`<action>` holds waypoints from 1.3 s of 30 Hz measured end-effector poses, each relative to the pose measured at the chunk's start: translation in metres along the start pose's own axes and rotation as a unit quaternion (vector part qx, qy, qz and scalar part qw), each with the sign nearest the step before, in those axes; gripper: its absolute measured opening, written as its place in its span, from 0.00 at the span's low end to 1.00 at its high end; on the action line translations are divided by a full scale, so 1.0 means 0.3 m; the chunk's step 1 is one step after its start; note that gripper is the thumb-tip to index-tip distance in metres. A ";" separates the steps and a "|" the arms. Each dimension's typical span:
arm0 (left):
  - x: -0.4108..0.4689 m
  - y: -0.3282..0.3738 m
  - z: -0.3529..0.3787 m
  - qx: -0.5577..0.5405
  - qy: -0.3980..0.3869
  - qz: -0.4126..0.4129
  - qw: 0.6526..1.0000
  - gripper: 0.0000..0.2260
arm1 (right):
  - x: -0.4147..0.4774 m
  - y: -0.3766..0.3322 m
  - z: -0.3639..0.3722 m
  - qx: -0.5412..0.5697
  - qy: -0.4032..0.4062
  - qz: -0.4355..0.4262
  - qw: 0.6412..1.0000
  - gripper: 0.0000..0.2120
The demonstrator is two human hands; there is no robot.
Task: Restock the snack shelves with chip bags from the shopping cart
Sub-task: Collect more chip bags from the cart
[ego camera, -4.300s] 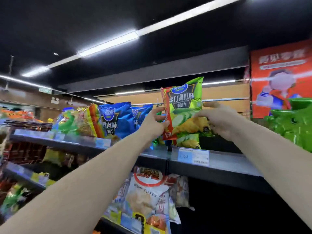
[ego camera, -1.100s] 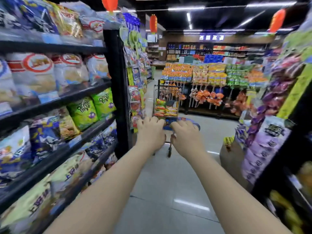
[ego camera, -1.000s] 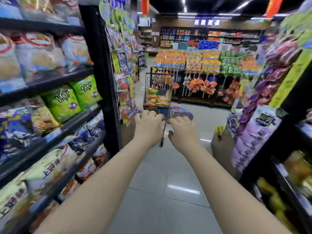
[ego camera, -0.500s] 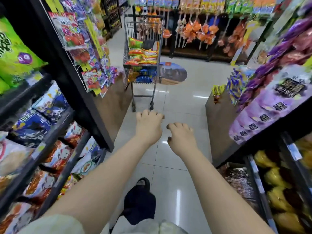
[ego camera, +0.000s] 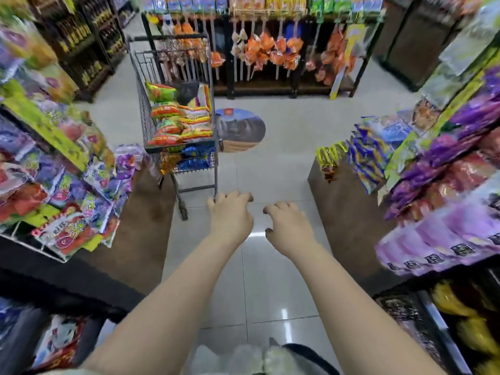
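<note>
Fingers (ego camera: 220, 198) of the left hand (ego camera: 230, 217) and of the right hand (ego camera: 288, 228) hang loosely curled, palms down, and hold nothing; both arms reach out over the aisle floor (ego camera: 270, 169). Ahead of them and a little to the left stands the cart (ego camera: 142, 104), apart from both hands, with the left hand the nearer: its fingertips appear just short of the cart's near right leg. The cart's long axis runs away from the person, one end toward the hands, and the dark bar at the far end looks like the handle (ego camera: 167, 38), though the wide lens makes that hard to settle. In the upper basket lie the chip bags (ego camera: 186, 123), green, orange and yellow, piled loosely; on the lower tray lie blue bags (ego camera: 194, 158). Snack shelves (ego camera: 54, 171) flank the aisle on both sides. By my reading, the coming move is a reach forward and leftward, up over the near rim, to take a bag off the top of the pile, and the left hand has the shorter way.
</note>
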State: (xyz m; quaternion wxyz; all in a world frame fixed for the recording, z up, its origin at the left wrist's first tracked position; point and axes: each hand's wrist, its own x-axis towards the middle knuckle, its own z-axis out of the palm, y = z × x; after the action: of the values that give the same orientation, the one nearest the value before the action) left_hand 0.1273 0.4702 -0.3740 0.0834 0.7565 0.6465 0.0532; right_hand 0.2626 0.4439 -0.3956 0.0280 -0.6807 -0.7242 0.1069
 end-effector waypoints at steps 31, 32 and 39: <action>1.848 -0.618 0.056 -0.008 -0.015 -0.299 0.954 0.15 | 2.217 -0.157 -0.092 -0.008 -0.115 -0.274 0.955 0.17; 1.908 -0.666 0.042 -0.006 -0.015 -0.302 0.953 0.16 | 2.287 -0.190 -0.096 -0.007 -0.117 -0.274 0.954 0.17; 2.261 -1.001 -0.039 -0.033 -0.019 -0.340 0.940 0.16 | 2.712 -0.409 -0.110 0.020 -0.112 -0.280 0.953 0.18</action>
State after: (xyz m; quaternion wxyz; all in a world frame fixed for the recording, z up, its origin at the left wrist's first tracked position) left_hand -0.0585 1.1855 -0.4396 0.1332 0.4890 0.8616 0.0286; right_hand 0.0901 1.2486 -0.4250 -0.0113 -0.4332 -0.8821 0.1846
